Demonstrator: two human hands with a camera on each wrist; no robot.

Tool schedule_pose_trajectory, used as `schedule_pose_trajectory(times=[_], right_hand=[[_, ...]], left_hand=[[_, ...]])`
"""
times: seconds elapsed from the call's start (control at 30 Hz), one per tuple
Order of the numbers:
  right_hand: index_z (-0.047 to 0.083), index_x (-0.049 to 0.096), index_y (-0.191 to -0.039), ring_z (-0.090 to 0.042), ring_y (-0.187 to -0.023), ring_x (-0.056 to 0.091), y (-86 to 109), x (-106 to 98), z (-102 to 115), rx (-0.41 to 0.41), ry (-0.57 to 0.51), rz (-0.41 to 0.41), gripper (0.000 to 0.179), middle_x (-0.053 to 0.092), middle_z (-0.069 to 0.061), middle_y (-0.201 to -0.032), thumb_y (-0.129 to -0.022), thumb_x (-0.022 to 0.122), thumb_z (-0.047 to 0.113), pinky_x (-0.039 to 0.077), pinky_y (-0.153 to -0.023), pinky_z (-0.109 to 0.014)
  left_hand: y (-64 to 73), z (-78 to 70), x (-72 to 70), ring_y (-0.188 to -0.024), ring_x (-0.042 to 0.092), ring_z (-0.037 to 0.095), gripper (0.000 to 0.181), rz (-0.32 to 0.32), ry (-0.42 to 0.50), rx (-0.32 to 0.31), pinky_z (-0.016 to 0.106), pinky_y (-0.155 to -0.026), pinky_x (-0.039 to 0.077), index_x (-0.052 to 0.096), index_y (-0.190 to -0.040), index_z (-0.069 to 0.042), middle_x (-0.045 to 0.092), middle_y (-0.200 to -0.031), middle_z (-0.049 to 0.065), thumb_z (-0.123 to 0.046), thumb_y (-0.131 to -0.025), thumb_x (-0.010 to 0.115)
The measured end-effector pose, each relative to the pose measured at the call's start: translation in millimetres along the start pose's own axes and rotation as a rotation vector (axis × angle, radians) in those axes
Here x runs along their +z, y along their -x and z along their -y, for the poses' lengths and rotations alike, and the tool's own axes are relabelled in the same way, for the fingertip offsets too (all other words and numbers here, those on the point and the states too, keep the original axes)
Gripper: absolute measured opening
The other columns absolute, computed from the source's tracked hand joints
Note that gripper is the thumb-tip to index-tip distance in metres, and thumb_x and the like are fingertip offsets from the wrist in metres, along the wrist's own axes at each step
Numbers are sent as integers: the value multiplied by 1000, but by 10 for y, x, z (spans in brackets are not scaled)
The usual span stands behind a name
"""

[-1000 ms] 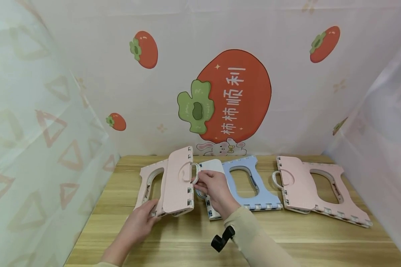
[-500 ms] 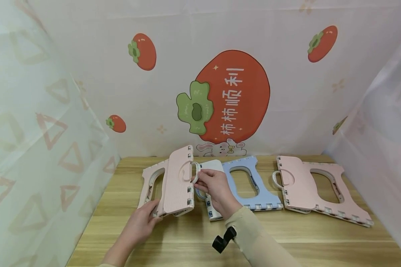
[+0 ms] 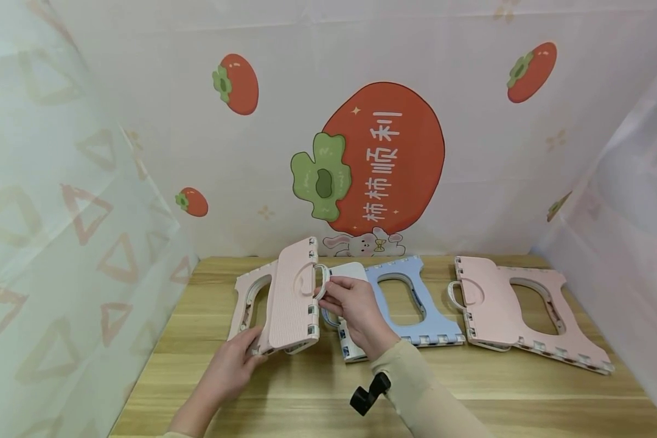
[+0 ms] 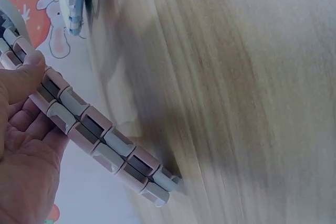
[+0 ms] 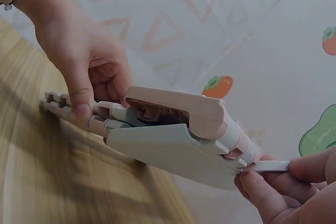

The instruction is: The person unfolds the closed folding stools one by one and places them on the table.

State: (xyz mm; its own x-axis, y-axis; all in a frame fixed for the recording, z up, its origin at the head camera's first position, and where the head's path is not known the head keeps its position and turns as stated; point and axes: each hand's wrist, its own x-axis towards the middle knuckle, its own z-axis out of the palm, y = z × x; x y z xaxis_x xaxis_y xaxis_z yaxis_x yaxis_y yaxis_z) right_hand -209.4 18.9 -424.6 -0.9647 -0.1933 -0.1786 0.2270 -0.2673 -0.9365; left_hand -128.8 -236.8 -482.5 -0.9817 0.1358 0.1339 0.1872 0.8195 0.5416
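Note:
A folded pink folding stool (image 3: 290,298) is tilted at the left of the table, its handle end raised off the wood. My left hand (image 3: 234,365) grips its near hinged edge; in the left wrist view the thumb lies over the hinge segments (image 4: 94,127). My right hand (image 3: 356,310) pinches the stool's white loop handle (image 5: 273,166) between thumb and fingers. The right wrist view shows the white underside (image 5: 152,145) hanging above the wood. Behind my right hand lies a blue and white folded stool (image 3: 432,316), partly covered by that hand.
Another folded pink stool (image 3: 493,298) lies flat at the right, handle toward the left. The wooden table (image 3: 317,401) ends at a printed cloth backdrop (image 3: 241,152), with cloth sides left and right. A black device (image 3: 369,394) is strapped to my right wrist.
The held pink stool has shifted slightly to the right, both hands moving with it. Their grips stay the same, and the other two stools lie as before.

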Motion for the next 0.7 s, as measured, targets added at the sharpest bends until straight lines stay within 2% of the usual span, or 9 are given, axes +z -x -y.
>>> schedule_pose_trajectory(times=[0.23,0.33,0.5,0.7], right_hand=[[-11,53,-139,-20,-95,72,12,-7,45,7,-16,29,38,64,-33,-124,-105,56,6,60,-91,-33],[-11,54,-139,-20,-96,72,15,3,60,7,-15,39,38,66,-30,-121,-105,56,6,60,-92,-34],[-11,55,-138,-21,-98,72,18,20,85,2,-14,65,38,70,-26,-118,-104,57,7,59,-92,-35],[-8,58,-137,-23,-103,72,23,44,123,-5,-17,92,36,67,-29,-124,-104,58,8,59,-94,-35]], left_hand=[[3,3,-15,-121,63,38,55,-7,17,10,54,-101,51,60,-136,3,65,-131,20,-4,-85,80],[4,6,-30,-120,63,37,55,-4,26,9,53,-101,51,59,-137,2,65,-131,19,-4,-86,80],[12,9,-59,-115,65,29,56,-9,38,8,50,-97,54,60,-138,1,66,-127,15,-3,-86,80],[25,11,-78,-110,64,21,55,-45,34,41,47,-93,56,62,-135,0,68,-123,11,-2,-83,81]])
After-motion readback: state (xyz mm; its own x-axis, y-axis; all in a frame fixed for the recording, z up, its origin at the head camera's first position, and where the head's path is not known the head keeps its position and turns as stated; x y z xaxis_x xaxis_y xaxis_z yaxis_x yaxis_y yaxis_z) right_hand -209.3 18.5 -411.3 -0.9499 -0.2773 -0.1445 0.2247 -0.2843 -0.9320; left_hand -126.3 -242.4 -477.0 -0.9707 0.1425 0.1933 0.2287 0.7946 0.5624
